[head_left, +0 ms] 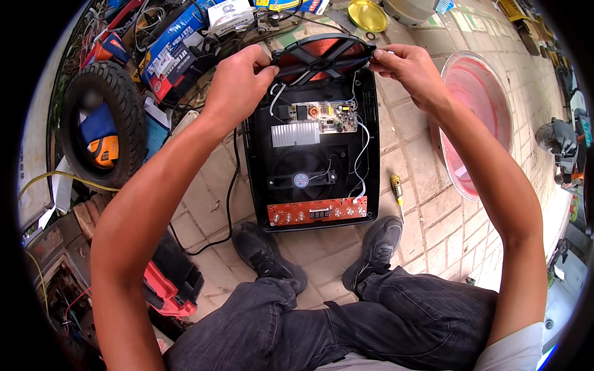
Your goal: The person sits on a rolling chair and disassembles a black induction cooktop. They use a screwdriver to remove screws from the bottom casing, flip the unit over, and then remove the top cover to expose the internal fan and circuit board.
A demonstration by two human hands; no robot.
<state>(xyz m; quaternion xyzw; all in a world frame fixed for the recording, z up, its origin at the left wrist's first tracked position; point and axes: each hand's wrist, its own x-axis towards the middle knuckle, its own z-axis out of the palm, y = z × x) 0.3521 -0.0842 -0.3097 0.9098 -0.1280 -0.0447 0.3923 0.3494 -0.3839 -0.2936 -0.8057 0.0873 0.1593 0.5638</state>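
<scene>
Between my two hands a round copper induction coil [322, 57] on a black spoked frame stands tilted up at the far end of an opened induction cooker [249, 167]. My left hand [242, 75] pinches the coil's left edge. On its right edge, my right hand [405, 69] grips with thumb and fingers. White leads run from the coil down into the black housing. Inside lie a circuit board [339, 117], a ribbed silver heat sink [296, 134], a cooling fan [301, 179] and a red control board [317, 211] at the near end, joined by a white cable.
A yellow-handled screwdriver [396, 188] lies right of the cooker. Farther right stands a large pink basin [475, 123]. At left are a black tyre [102, 123], piled boxes [176, 74] and a black power cord [230, 204]. A yellow lid [367, 15] lies beyond the coil.
</scene>
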